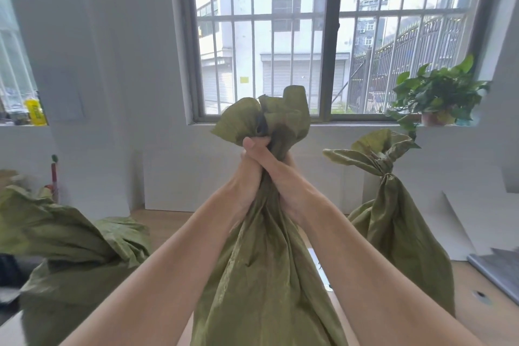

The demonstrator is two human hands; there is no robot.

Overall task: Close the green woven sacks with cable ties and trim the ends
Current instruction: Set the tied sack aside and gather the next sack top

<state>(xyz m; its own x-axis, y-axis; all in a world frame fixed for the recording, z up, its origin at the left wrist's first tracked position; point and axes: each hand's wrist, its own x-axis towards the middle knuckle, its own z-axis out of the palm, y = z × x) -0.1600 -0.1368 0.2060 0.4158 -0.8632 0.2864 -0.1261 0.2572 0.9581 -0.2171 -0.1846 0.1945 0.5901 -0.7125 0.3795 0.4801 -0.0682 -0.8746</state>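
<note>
L grip (247,177) & R grip (282,180), touching, both clench sack (261,275) neck, mouth flaring above; tied sack (393,219) to R grip's right.

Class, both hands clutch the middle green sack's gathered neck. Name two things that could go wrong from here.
The left hand and right hand both grip the green sack at its neck, with no cable tie in view; freeing a hand may let the gather loosen.
Its mouth flares unevenly above the grip; a tie might miss a fold.
</note>
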